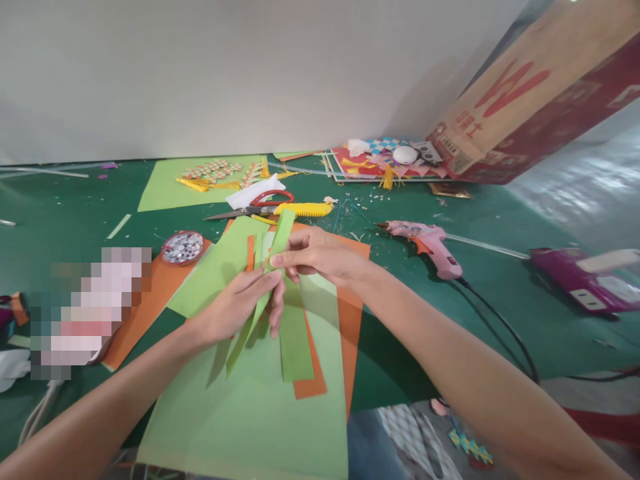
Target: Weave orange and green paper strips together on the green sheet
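A long green paper strip (283, 239) runs at a slant between my hands over the sheets. My left hand (253, 300) pinches its lower part, leaving a tail that hangs below the fingers. Higher up, my right hand (315, 257) has thumb and fingers closed on the same strip. Beneath them lies a wider green strip (296, 350) beside an orange strip (311, 388). Both rest on a pale green paper sheet (240, 427), with an orange sheet (356, 320) under its right side. Another short orange strip (251, 252) shows just beyond my left fingers.
Scissors (235, 213) and a yellow-handled cutter (313, 209) lie beyond my hands. At right is a pink glue gun (425, 243) with its cord. A dish of small discs (183, 248) sits left. A paper bag (500, 107) leans at the back right.
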A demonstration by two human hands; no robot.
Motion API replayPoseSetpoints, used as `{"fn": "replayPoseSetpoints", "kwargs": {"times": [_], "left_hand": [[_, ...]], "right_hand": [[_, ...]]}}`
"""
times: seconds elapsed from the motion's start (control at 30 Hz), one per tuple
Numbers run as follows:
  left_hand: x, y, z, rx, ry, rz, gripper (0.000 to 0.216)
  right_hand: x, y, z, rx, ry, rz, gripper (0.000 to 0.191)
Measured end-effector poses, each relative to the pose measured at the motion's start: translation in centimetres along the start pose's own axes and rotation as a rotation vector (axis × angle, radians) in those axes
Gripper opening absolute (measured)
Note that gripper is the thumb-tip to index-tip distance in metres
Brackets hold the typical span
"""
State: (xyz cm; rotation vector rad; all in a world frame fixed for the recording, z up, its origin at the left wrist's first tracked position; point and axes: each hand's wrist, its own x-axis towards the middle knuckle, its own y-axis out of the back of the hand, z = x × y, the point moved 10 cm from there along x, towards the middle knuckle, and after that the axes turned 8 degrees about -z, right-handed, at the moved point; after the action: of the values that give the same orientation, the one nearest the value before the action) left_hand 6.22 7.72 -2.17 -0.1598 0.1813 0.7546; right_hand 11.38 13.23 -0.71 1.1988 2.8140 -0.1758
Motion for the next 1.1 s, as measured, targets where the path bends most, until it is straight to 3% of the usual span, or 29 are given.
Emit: {"fn": "replayPoseSetpoints", "kwargs": {"times": [0.63, 1.1], "left_hand": [[-0.2, -1.0, -0.6, -0.069, 0.048, -0.104, 0.037], [-0.2, -1.1, -0.6, -0.082, 0.049, -0.115, 0.037]], "right_hand": [[-0.9, 2.9, -1.2, 0.058, 0.028, 0.105, 0.039], [-0.9, 3.5, -1.5, 0.101, 0.076, 0.165, 0.037]]}}
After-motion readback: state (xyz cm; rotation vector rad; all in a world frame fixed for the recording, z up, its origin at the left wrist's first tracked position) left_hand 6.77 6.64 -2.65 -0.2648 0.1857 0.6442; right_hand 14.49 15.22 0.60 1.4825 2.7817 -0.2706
